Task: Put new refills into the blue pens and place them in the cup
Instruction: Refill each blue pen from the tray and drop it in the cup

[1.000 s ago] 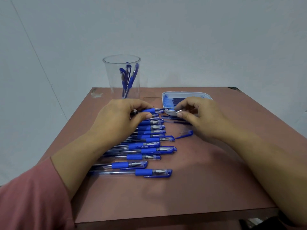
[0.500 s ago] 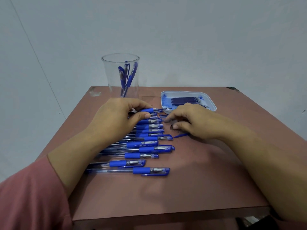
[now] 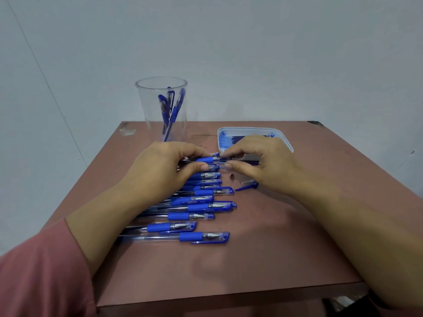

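L hand (image 3: 160, 168) curls round a pen (image 3: 204, 159) at the far end of the row. Fingers lie over the barrel, thumb under it, and the blue grip sticks out twd the R. R hand (image 3: 263, 165) pinches sth thin at the pen's open end betw. thumb and forefinger. It is prob. the refill (image 3: 221, 158), but too fine and blurred to be sure. The hands nearly meet, low over the table (image 3: 251, 259).

Just below the R thumb a small metal tip (image 3: 232, 176) lies loose on the top. Near it, by the heel of the R hand, lies a blue cap (image 3: 248, 186).

Behind the R hand sits the tray (image 3: 247, 128), close to the far edge, w/ spares (image 3: 231, 140) showing in its L part. The hand hides its near rim. The cup (image 3: 146, 106) stands far L, right at the far edge and apart from the tray, w/ a few done pens (image 3: 172, 110) leaning in it.

The row (image 3: 201, 207) runs from the L hand twd the front, caps pointing R. The L forearm lies over the barrel ends.

Bare top shows as a wide strip along the front edge, and betw. the row and the R forearm. That forearm crosses the R front corner.
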`<control>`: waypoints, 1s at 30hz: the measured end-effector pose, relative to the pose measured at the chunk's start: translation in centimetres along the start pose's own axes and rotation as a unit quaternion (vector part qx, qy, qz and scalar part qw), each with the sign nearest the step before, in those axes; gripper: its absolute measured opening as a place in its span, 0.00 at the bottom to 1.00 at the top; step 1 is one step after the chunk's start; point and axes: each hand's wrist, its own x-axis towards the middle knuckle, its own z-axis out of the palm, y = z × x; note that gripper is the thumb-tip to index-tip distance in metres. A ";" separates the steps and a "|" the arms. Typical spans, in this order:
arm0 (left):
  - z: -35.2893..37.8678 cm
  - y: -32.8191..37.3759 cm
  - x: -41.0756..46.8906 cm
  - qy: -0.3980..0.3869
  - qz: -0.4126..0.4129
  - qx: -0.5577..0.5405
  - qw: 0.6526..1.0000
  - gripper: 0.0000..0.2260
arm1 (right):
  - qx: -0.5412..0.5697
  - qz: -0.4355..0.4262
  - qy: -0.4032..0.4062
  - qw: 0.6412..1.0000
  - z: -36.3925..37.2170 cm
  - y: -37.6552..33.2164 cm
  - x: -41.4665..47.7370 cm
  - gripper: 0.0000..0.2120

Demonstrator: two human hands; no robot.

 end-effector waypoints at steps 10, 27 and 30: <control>0.2 0.3 -0.2 0.005 0.007 0.019 1.000 0.11 | -0.024 -0.018 0.008 1.000 -0.2 0.5 -0.4 0.13; -0.4 -0.6 0.1 0.022 -0.035 0.025 0.999 0.10 | 0.038 0.114 0.040 0.992 -3.0 2.5 -1.5 0.07; -0.4 -0.6 0.2 0.033 -0.038 0.032 0.998 0.10 | 0.000 0.126 0.035 0.991 -3.5 3.5 -1.4 0.05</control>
